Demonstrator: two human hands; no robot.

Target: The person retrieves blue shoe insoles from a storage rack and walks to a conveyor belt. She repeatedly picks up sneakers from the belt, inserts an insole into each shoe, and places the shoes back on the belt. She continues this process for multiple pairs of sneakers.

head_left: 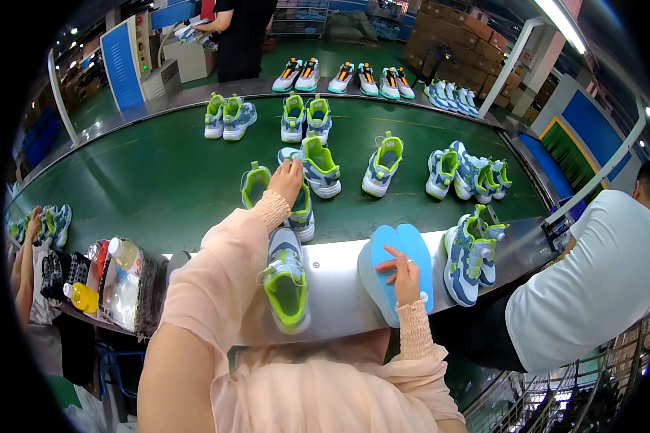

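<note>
My left hand (287, 182) reaches over the green belt, its fingers closed at the toe end of a blue-grey sneaker (321, 172) with a lime-green lining. Under that wrist stand more such sneakers, partly hidden by my sleeve. Close to me, a single sneaker (287, 289) rests on the metal ledge, its heel opening toward me. My right hand (403, 278) hovers over or touches a stack of light-blue insoles (384, 252), fingers apart; contact is hard to judge. Right of the stack, a pair of sneakers (471, 254) sits on the ledge.
More matching sneakers stand on the green belt (159, 180), and white-orange ones (354, 78) line its far edge. At left is a basket (133, 289) with bottles. A person in white (592, 281) sits at right; another (242, 36) stands beyond the belt. A hand (33, 225) shows far left.
</note>
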